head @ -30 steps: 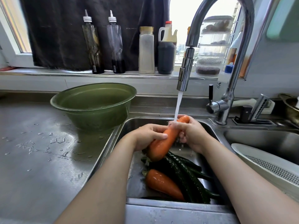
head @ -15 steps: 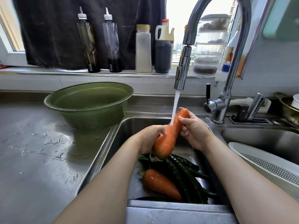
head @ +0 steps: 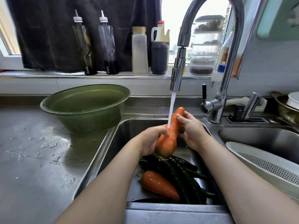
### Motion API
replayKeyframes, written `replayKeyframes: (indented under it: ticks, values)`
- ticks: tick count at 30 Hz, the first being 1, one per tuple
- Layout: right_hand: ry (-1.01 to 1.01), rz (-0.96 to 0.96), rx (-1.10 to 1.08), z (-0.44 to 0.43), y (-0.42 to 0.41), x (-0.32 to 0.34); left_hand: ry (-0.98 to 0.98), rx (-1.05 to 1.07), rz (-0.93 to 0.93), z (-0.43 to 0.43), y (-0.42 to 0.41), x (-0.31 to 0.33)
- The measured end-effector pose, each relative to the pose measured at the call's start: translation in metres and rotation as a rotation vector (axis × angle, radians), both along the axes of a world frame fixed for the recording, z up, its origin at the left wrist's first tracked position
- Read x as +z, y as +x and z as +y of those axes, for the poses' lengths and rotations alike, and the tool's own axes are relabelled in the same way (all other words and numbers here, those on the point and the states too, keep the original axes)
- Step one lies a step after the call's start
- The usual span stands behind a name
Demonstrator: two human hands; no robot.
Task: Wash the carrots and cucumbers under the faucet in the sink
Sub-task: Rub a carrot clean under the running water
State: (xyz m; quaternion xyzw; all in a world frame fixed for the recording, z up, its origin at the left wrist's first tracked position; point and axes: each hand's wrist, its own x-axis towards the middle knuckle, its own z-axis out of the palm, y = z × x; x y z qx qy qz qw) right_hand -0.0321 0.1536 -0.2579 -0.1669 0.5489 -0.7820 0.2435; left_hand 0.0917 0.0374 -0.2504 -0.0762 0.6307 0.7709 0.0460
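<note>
- The left hand (head: 149, 141) is gripping the thick end of a carrot (head: 168, 139), fingers curled round it, above the left sink basin (head: 124, 136).
- Water from the faucet (head: 178, 73) is hitting the carrot's middle, and the right hand (head: 191, 131) is pinching the thin end.
- The step in hand looks like rinsing one carrot. The next move probably calls for turning and rubbing it, then swapping it for the second carrot (head: 159, 185) or the cucumbers (head: 182, 173) lying below.
- On writing: the squeeze bottles (head: 84, 46) are carrying labels too small to read, and the white bottle (head: 214, 81) is showing only partial letters.
</note>
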Motion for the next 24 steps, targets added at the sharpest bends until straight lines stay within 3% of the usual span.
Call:
replayKeyframes:
  ticks: [18, 24]
  values:
    - [0.016, -0.098, -0.113, -0.003, -0.003, 0.000, 0.079, 0.015, -0.075, -0.010, -0.001, -0.001]
    - [0.017, -0.042, -0.106, -0.005, 0.000, 0.000, -0.008, 0.050, -0.064, -0.012, 0.001, 0.001]
